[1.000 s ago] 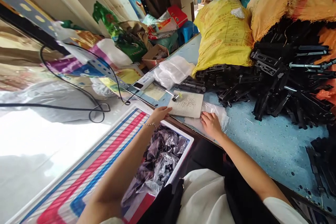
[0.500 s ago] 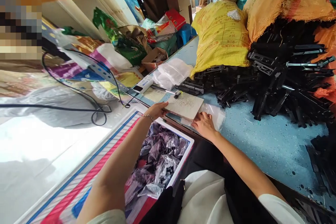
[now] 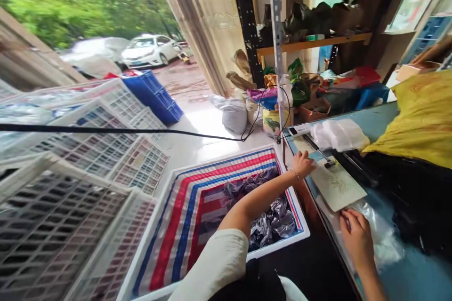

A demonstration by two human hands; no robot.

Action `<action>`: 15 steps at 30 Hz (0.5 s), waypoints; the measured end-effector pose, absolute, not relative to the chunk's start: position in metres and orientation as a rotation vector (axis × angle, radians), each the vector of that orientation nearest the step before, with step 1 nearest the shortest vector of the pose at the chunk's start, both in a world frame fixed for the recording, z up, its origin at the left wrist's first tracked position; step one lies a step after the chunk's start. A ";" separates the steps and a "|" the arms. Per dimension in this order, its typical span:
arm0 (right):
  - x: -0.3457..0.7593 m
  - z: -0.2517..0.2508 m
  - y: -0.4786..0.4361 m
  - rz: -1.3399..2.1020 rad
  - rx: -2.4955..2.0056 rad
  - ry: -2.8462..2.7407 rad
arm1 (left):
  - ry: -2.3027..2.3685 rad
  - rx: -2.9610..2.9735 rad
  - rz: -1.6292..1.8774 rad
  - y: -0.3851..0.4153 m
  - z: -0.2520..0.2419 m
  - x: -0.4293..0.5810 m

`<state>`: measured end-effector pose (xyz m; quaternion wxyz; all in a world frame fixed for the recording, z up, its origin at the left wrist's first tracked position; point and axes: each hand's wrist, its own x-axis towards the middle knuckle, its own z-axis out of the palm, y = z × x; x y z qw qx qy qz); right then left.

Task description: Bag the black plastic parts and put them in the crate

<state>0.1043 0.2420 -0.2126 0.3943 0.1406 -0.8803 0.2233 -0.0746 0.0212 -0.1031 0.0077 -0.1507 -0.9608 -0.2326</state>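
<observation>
A flat pale board (image 3: 339,186) with scattered specks lies on the bench. My left hand (image 3: 302,164) is closed on its left edge, fingertips at the corner. My right hand (image 3: 358,233) rests at the near right corner of the board, its fingers curled; what they pinch, if anything, is hidden. Clear plastic bags (image 3: 383,240) lie beside and partly under my right hand. On the far part of the board is the dark head of a small hammer (image 3: 329,164), its handle pointing away to the left.
Left of the bench stands a crate (image 3: 305,234) lined with striped sheeting, holding dark items in plastic bags (image 3: 271,221). White mesh crates (image 3: 81,216) stand at left. A black cable (image 3: 158,130) crosses the view. Black parts (image 3: 416,197) and a yellow sack (image 3: 420,122) occupy the bench's right.
The view has swung left, bringing the mesh crates and the outdoor cars into sight. Both hands stay at the board; the right hand's fingers look more curled.
</observation>
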 end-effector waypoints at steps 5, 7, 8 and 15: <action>0.105 -0.207 0.266 0.410 0.384 -2.232 | -2.915 -0.826 -0.631 0.045 -0.121 -0.007; 0.106 -0.210 0.281 0.232 0.295 -2.250 | -2.820 -1.039 -0.601 0.053 -0.139 0.019; 0.106 -0.214 0.288 0.172 0.256 -2.265 | -2.785 -1.106 -0.566 0.056 -0.148 0.027; 0.114 -0.231 0.276 0.276 0.142 -2.327 | -2.801 -1.300 -0.378 0.043 -0.165 0.013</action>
